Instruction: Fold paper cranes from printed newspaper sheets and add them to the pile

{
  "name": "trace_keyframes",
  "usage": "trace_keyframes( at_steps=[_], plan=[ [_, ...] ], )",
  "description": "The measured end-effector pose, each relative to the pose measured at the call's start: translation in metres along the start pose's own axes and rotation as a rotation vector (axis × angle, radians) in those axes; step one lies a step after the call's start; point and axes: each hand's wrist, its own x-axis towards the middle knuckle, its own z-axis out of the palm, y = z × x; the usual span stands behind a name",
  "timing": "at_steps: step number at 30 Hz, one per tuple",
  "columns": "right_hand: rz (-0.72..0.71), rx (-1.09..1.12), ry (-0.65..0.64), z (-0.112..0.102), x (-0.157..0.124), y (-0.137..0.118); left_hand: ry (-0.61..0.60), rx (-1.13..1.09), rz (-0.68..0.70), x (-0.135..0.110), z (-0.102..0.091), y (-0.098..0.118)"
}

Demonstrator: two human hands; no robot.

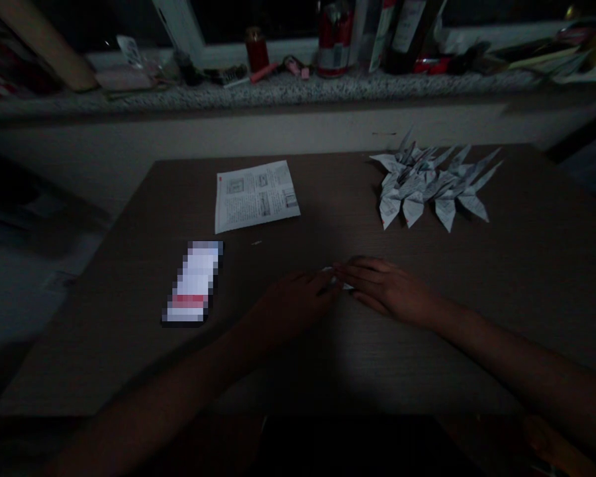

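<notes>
A small piece of folded paper (347, 286) lies on the table, mostly covered by my fingers. My left hand (298, 295) is in shadow, its fingers and thumb closed on the paper's left side. Over the right side reaches my right hand (390, 288), fingers stretched out and lying flat, the thumb apart from them. The fingertips of both hands meet above the paper, so its folded shape is hidden.
A printed sheet (255, 197) lies behind my hands to the left. Nearer stands out a lit phone (191, 285), its screen blurred. Several folded paper pieces with pointed tips (427, 185) are clustered at the back right. Bottles and cans line the stone windowsill (278, 89).
</notes>
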Motion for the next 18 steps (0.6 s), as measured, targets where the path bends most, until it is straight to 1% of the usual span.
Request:
trace_keyframes(
  at_steps=[4, 7, 12, 18],
  plan=[
    [0.02, -0.014, -0.006, 0.0008, -0.0026, -0.0005, -0.011, 0.019, -0.019, 0.0004, 0.0007, 0.0079],
    [0.002, -0.009, -0.021, 0.001, -0.0036, 0.002, -0.014, 0.018, -0.025, -0.0012, 0.0028, 0.011],
    [-0.058, 0.029, 0.0, -0.0009, -0.0039, 0.0059, -0.038, -0.046, -0.046, -0.0052, 0.0042, 0.0091],
    [-0.026, 0.014, -0.002, -0.0032, -0.004, 0.0008, -0.026, -0.066, -0.035, -0.0042, 0.0025, 0.0079]
  ],
)
